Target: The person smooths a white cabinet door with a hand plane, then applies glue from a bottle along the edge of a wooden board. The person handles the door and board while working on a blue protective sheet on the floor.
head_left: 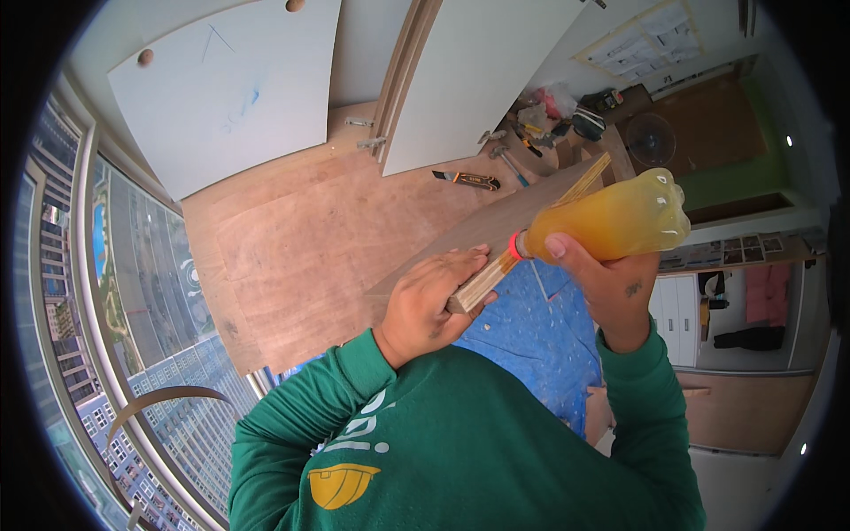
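My right hand (615,288) is closed round a clear plastic bottle (611,217) of cloudy yellow liquid. The bottle lies tipped sideways, its neck with a red ring pointing left. That neck meets the raw layered edge of a plywood board (478,226), which has a grey-brown face. Whether liquid is coming out cannot be made out. At the board's near end, my left hand (429,296) grips the edge, fingers over the face and thumb on the other side. The board stands tilted, with its edge towards me and its far end reaching up past the bottle.
A wooden worktop (292,283) spreads out ahead, bearing a utility knife (467,180) and a hammer (512,166). White panels (239,97) stand behind it. Assorted tools and bags (558,115) crowd the far right. Blue sheeting (522,341) lies below; a curved strip (168,394) hangs by the window.
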The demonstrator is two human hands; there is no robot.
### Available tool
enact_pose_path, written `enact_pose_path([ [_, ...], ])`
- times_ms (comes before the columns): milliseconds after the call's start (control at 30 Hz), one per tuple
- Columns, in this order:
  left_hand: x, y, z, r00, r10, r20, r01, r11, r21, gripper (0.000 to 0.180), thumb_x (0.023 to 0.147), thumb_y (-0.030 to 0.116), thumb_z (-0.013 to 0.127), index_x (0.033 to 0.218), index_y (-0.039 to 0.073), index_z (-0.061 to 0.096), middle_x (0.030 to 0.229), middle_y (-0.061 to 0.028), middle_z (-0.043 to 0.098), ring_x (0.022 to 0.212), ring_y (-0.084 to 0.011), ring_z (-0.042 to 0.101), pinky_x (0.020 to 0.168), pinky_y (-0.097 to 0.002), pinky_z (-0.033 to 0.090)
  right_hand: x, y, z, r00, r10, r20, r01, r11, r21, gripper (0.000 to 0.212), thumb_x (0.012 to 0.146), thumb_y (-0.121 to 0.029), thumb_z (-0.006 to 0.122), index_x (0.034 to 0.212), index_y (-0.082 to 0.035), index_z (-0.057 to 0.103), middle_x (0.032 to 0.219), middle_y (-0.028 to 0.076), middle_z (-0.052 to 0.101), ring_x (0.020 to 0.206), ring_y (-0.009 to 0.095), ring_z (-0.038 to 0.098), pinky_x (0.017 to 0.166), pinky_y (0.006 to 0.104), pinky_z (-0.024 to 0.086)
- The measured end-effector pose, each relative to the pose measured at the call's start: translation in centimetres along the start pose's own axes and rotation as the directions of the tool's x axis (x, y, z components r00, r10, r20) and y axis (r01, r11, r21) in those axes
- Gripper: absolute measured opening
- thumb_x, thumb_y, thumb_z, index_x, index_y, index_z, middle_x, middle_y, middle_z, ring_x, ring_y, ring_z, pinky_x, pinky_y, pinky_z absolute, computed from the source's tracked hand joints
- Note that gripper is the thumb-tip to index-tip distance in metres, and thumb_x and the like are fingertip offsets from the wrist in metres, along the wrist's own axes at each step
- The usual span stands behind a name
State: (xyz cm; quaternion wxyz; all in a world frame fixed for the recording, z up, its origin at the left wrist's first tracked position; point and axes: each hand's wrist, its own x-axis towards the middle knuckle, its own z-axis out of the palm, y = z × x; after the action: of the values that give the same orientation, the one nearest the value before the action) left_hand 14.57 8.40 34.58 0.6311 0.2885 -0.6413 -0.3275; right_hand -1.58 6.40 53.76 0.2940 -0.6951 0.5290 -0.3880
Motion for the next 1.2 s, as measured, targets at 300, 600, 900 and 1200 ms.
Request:
enact_pose_path([
  [300,0.1,0.1,0.2,0.999,-0.038,-0.029,0.038,0.999,-0.01,0.05,0.082,0.008,0.091,0.126,-0.002,0.071,0.123,-0.0199,0.078,0.116,-0.0368,0.077,0.104,-0.0468,0.059,0.5,0.6,-0.4,0.999,0.033,-0.034,-0.031,0.998,0.058,0.014,0.089,-0.001,0.088,0.098,0.0,0.078,0.091,0.005,0.077,0.079,0.011,0.071,0.071,0.0265,0.056],
  [600,0.1,0.0,0.2,1.0,-0.005,-0.028,0.005,1.0,-0.008,0.05,0.08,0.006,0.092,0.125,-0.003,0.07,0.121,-0.0201,0.079,0.118,-0.037,0.076,0.102,-0.0464,0.06,-0.8,0.4,-1.5,0.997,0.059,0.055,-0.051,0.989,-0.139,0.028,0.089,-0.003,0.086,0.113,0.004,0.074,0.105,0.012,0.079,0.095,0.018,0.075,0.089,0.0319,0.059],
  [900,-0.1,-0.1,0.3,1.0,-0.004,-0.023,0.005,1.0,0.028,0.051,0.08,0.005,0.093,0.124,-0.003,0.07,0.12,-0.0203,0.079,0.12,-0.0372,0.076,0.101,-0.046,0.06,-1.0,0.9,-1.4,0.998,-0.043,0.052,0.05,0.987,-0.155,0.023,0.093,-0.007,0.085,0.111,0.004,0.074,0.105,0.01,0.078,0.095,0.015,0.073,0.088,0.0294,0.058],
  [1200,-0.2,0.1,0.3,1.0,-0.023,0.005,0.023,0.998,0.051,0.05,0.082,0.006,0.092,0.126,-0.004,0.069,0.128,-0.0232,0.077,0.121,-0.0382,0.075,0.101,-0.0449,0.06,1.4,3.1,-3.4,0.991,-0.012,-0.134,0.016,1.0,0.027,0.013,0.095,-0.007,0.084,0.103,0.001,0.078,0.095,0.005,0.078,0.086,0.01,0.07,0.078,0.0269,0.056],
])
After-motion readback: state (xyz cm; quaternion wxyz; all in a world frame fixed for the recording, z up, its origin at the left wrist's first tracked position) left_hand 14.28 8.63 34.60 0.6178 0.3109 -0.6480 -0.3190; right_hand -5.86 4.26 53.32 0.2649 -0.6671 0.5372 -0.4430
